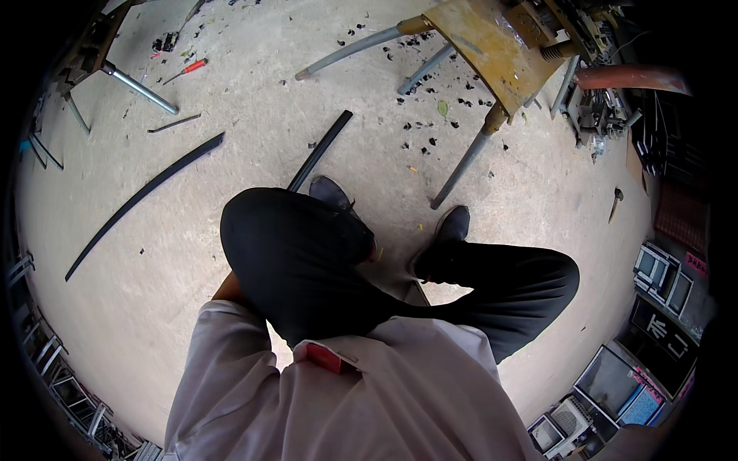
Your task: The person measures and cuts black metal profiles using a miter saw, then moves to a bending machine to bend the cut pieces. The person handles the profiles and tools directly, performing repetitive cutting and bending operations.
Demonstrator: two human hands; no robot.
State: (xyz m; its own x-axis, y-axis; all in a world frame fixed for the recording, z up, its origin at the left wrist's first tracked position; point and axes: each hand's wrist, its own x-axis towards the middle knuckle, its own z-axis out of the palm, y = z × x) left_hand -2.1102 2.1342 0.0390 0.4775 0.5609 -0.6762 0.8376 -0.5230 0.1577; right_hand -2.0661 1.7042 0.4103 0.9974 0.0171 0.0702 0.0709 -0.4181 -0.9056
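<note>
Both my hands are out of sight. My left forearm shows only as a sliver of skin beside my left knee [261, 230], and the hand below it is hidden behind the leg. From behind that same knee a straight black strip [321, 150] sticks out along the floor; whether my left hand touches it cannot be seen. A longer black strip [150, 192], curved in this view, lies on the floor to the left. Near its far end is a thin dark rod [174, 124]. Farther off lies a screwdriver [192, 68] with a red handle.
A yellow metal stand [492, 58] with grey legs holds machinery at the far right, black scraps [430, 142] scattered around it. Another metal-legged stand [142, 88] is at far left. Frames [663, 278] and boxes line the right edge; metal racks [73, 384] line the left.
</note>
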